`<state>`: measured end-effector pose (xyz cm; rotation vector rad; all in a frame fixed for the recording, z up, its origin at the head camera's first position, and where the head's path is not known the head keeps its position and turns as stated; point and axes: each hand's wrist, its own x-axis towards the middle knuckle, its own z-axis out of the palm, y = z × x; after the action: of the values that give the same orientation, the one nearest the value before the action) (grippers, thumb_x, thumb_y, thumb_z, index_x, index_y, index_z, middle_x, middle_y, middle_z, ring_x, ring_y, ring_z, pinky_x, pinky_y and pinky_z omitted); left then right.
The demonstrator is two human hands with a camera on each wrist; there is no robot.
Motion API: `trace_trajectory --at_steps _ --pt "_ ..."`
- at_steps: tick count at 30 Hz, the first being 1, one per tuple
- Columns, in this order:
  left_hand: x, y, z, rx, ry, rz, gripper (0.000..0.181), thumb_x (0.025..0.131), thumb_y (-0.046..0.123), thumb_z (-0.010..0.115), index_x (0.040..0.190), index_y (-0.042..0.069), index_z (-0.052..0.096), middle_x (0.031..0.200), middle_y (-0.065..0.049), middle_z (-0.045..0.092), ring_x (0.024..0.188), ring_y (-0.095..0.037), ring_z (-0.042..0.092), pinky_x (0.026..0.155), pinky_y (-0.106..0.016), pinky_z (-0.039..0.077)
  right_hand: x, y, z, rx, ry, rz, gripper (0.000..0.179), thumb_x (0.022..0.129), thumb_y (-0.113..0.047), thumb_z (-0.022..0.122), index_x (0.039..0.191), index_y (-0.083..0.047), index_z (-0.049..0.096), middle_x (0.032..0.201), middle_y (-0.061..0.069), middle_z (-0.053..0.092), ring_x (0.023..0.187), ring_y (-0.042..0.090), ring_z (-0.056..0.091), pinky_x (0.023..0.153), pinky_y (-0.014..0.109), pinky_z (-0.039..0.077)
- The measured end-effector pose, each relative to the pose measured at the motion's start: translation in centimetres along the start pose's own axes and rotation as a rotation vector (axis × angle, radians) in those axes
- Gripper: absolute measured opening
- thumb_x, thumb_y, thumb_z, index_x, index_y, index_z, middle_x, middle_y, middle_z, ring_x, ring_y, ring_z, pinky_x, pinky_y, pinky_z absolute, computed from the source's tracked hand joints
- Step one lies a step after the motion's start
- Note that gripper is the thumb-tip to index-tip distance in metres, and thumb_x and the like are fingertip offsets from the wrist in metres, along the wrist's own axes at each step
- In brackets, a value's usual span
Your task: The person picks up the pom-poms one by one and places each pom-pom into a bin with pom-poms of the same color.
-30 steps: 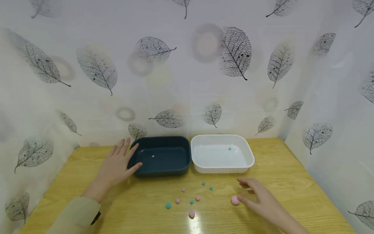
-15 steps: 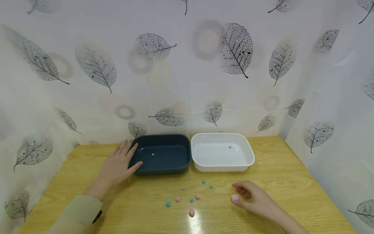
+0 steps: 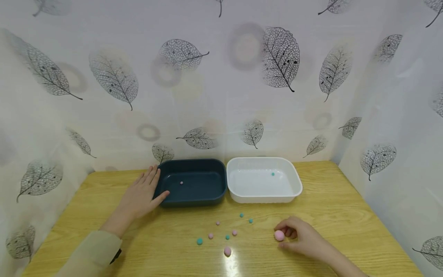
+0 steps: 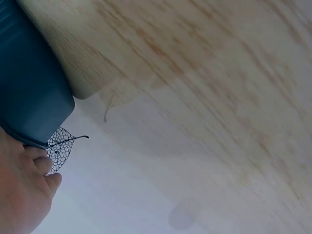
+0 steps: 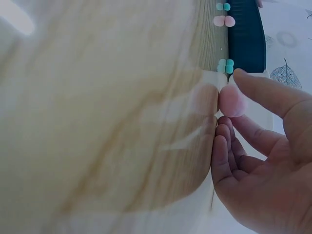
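- Thumb and fingers of the right hand (image 3: 304, 239) have drawn in around the large round pink ball (image 3: 279, 235); a second ago the fingers stood apart from it.
- Lower right of the head view, that ball sits gripped between thumb and forefinger, above the wood-grained yellow table (image 3: 162, 238).
- Left of centre, the left hand (image 3: 140, 195) rests, fingers extended, against the left rim of the rectangular dark-blue tray (image 3: 204, 188), which holds a tiny pink ball (image 3: 181, 182).
- Beside it, the rectangular glossy white tray (image 3: 250, 188) holds a tiny teal ball (image 3: 273, 174).
- Lower centre, four pink balls (image 3: 227, 251) and four teal balls (image 3: 199, 241) lie scattered.
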<state>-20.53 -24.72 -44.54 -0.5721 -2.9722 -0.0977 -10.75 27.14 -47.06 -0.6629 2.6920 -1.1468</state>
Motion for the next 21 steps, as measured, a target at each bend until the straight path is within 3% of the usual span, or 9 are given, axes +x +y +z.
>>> trace_trajectory --at_steps 13,21 --pt "0.1 0.1 0.0 -0.011 -0.015 -0.005 0.092 0.106 0.055 0.055 0.162 -0.012 0.028 0.173 -0.030 0.022 0.161 -0.047 0.024 0.132 -0.060 0.025 0.7 -0.6 -0.1 0.009 -0.014 0.032 0.018 0.092 -0.018 0.084 0.106 -0.012 0.076 0.096 -0.006 0.069 0.083 -0.004 0.057 0.068 0.019 0.054" --pt "0.1 0.0 -0.1 -0.011 -0.021 -0.010 0.093 0.107 0.059 0.051 0.163 -0.011 0.027 0.173 -0.029 0.021 0.162 -0.046 0.023 0.132 -0.059 0.026 2.1 -1.7 -0.4 -0.061 0.049 -0.010 0.017 0.094 -0.021 0.082 0.107 -0.012 0.076 0.098 -0.007 0.072 0.087 -0.004 0.060 0.075 0.022 0.057"
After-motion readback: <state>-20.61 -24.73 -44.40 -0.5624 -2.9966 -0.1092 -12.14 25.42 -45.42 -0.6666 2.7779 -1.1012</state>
